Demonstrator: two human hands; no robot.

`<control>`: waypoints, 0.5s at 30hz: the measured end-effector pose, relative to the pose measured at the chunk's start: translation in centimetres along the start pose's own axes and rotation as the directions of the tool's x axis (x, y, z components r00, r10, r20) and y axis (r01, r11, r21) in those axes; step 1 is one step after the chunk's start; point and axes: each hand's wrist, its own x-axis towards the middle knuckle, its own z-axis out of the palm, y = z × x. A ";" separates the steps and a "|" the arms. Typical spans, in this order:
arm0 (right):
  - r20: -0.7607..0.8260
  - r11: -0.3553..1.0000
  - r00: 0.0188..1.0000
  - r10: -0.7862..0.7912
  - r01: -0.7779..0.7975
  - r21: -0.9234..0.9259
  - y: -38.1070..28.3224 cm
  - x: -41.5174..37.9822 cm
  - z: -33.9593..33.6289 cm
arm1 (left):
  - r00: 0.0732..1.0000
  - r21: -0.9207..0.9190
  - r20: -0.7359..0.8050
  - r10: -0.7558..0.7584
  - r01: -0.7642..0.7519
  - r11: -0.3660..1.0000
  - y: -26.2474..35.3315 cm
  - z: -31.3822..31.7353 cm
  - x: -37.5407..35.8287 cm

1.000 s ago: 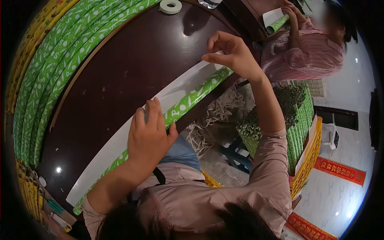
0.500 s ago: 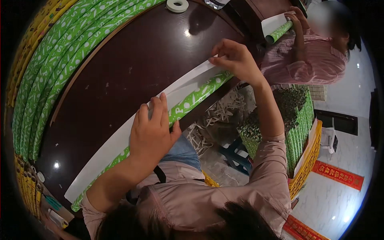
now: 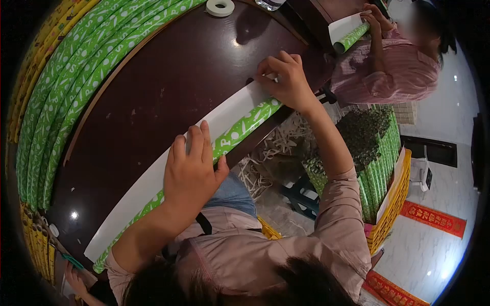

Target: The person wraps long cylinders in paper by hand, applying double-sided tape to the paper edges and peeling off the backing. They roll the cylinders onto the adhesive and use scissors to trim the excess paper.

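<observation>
A long roll of green wrapping paper (image 3: 245, 126) with white letters and shapes lies along the near table edge, its white underside (image 3: 130, 217) showing as a partly unrolled flap. My left hand (image 3: 191, 166) rests on the middle of the roll with fingers spread over the white side and the thumb at the near edge. At the far end my right hand (image 3: 283, 79) has its fingers curled and pinched at the paper's end. The fingertips partly hide the corner.
Many green rolls (image 3: 76, 86) line the dark table's (image 3: 138, 102) far left. A tape roll (image 3: 220, 7) sits at the top. Another person (image 3: 388, 71) handles a green roll (image 3: 352, 38). Right stand stacked rolls (image 3: 380, 183) in a yellow basket (image 3: 390, 217). Paper strips (image 3: 255, 178) lie below.
My right hand has shifted left and slightly inward along the paper's far end, its fingers more tightly curled. My left hand has stayed nearly in place. At lower left, another person's hand shows more.
</observation>
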 end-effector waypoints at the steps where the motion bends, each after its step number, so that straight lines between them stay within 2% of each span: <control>1: -0.003 1.000 1.000 0.002 -0.002 0.000 -0.1 0.0 0.0 | 1.000 0.006 -0.002 0.002 -0.002 1.000 0.0 0.0 0.0; 8: 0.003 0.999 0.999 0.038 -0.038 -0.008 -0.1 -0.1 0.5 | 1.000 0.022 -0.005 0.021 -0.021 1.000 0.0 -0.2 0.0; 11: 0.001 0.999 0.999 0.050 -0.050 0.013 -0.3 0.0 0.4 | 0.999 -0.017 -0.049 0.024 -0.025 1.000 -0.2 -0.7 0.4; 13: -0.012 0.999 0.999 0.047 -0.047 0.024 -0.3 0.0 0.5 | 1.000 -0.108 -0.005 -0.010 0.009 0.994 -0.1 -1.2 0.9; 15: -0.029 0.999 0.999 0.036 -0.035 0.037 -0.2 -0.2 0.7 | 1.000 -0.100 -0.012 -0.001 -0.001 0.995 0.2 -1.3 1.6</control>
